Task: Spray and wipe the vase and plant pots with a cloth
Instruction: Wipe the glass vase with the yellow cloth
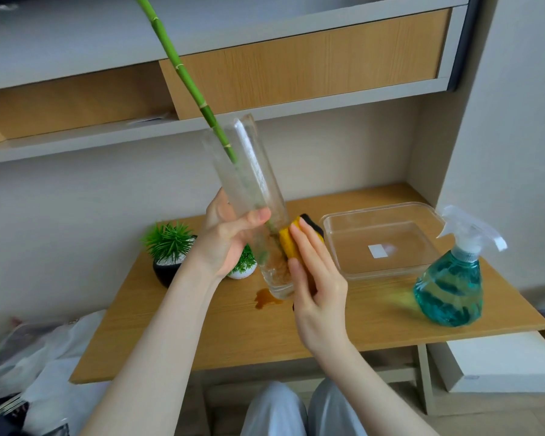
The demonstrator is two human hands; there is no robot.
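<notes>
Here the desk [343, 322] carries a spray bottle [450, 287] well to the right of the vase [249, 196]. The vase is held off the desk, its long axis tilted, mouth up and left. The left hand [230, 237] grips its middle; the right hand [315, 278] presses the cloth [291, 243] against its lower right side.

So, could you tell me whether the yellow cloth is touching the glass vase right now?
Touching. The head view shows the right hand pressing the yellow cloth flat against the lower side of the glass vase, with no gap visible between them.
</notes>
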